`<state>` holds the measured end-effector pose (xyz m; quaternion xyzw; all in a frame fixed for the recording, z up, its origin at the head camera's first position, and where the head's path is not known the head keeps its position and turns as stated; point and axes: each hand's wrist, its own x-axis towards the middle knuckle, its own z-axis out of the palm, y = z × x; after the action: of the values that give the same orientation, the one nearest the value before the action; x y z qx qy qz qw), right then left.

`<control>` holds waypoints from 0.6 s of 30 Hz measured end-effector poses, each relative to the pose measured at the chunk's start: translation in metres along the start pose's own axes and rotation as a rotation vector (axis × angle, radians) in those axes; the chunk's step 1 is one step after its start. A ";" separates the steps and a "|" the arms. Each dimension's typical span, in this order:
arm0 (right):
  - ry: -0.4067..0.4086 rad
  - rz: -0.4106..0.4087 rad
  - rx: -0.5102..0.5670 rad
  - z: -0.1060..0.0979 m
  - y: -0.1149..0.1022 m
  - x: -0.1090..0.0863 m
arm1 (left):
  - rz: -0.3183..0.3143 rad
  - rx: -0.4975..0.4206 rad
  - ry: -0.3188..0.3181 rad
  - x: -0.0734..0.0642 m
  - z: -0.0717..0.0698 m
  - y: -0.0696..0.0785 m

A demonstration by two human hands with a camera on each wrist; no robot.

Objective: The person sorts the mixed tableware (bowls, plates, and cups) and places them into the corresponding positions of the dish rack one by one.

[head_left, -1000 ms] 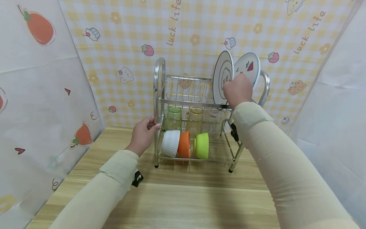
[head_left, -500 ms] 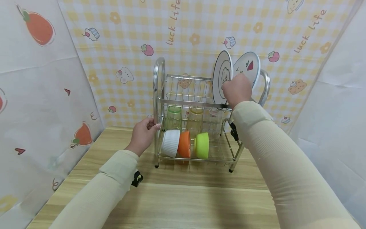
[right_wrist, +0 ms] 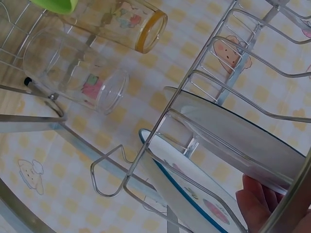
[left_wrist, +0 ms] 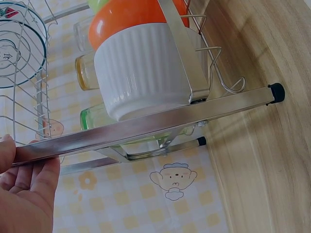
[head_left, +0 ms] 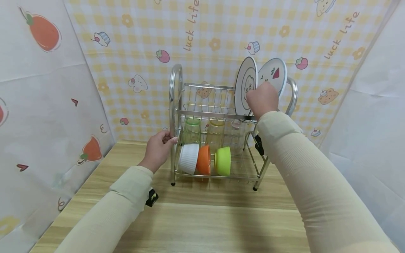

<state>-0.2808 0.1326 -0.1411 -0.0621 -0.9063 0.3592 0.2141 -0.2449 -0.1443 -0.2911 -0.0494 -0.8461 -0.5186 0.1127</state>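
Observation:
A two-tier metal dish rack [head_left: 205, 114] stands on the table. My left hand [head_left: 158, 149] grips its left front post, thumb in front and fingers behind, as the left wrist view shows at the post [left_wrist: 121, 133]. On the top tier, my right hand [head_left: 263, 101] pinches a white plate [head_left: 242, 77] with dark rings, which stands on edge among the wires. In the right wrist view my fingers [right_wrist: 255, 201] lie against the plate's underside [right_wrist: 233, 138]; the thumb is hidden there. Another plate [head_left: 276, 72], with a red fruit print, leans to the right, partly behind my right hand.
On the lower tier, a white ribbed bowl [head_left: 189, 159], an orange bowl [head_left: 204, 160] and a lime-green bowl [head_left: 223, 161] lie on their sides. Behind them stand a green-tinted glass [head_left: 192, 130], a yellow-tinted glass [head_left: 216, 133] and a clear glass [head_left: 235, 137]. Patterned cloth [head_left: 142, 52] hangs behind.

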 end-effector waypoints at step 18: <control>-0.007 0.051 0.067 -0.002 0.000 -0.005 | -0.003 -0.004 0.011 0.000 0.001 0.000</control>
<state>-0.2758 0.1329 -0.1413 -0.0768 -0.8926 0.3948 0.2038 -0.2445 -0.1436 -0.2916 -0.0455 -0.8446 -0.5206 0.1162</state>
